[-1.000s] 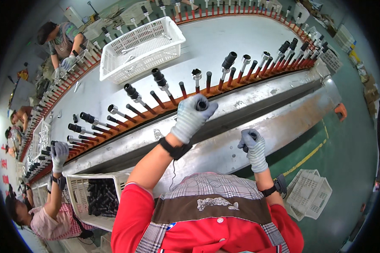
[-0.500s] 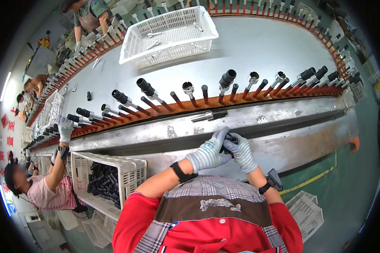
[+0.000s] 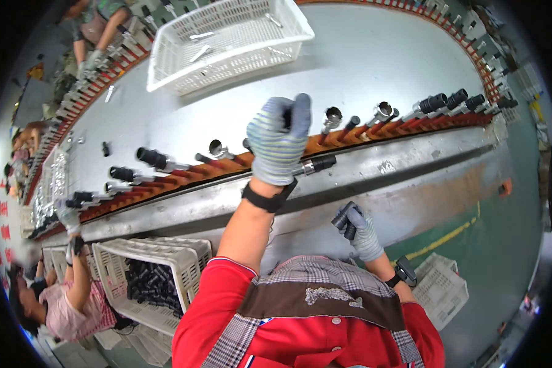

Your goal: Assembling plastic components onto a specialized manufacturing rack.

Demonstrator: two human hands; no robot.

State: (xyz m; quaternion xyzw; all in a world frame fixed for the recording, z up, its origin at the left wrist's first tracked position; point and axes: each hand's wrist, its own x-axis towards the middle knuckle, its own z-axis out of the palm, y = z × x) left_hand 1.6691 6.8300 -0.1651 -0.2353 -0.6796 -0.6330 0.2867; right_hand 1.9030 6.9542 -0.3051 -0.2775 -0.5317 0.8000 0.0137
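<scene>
While my left hand [image 3: 278,144] stands raised over the near row of posts [image 3: 348,129], its gloved fingers are curled inward with the thumb upright. A dark patch shows between thumb and fingers; I cannot tell whether that is a held piece or only shadow. My right hand [image 3: 363,233], lower and nearer my body, is closed on what appear to be two black sleeves [image 3: 343,216], which project from the finger side, well apart from the posts.

Handling assessment: the sleeves look stiff and light, probably moulded plastic, with little risk of breakage. Ridges on the barrel should give a gloved grip good purchase; I judge the best hold to be around the barrel, leaving the end clear. Two in one palm could roll against each other.

Near my left wrist, a silver-and-black fitting [image 3: 322,163] lies on its side on the metal ledge [image 3: 405,161]. Its silver part is likely heavier and slicker than the black end, so I rate the black end the surer hold. A crate [image 3: 190,273] at my left contains loose black pieces [image 3: 153,282].
</scene>
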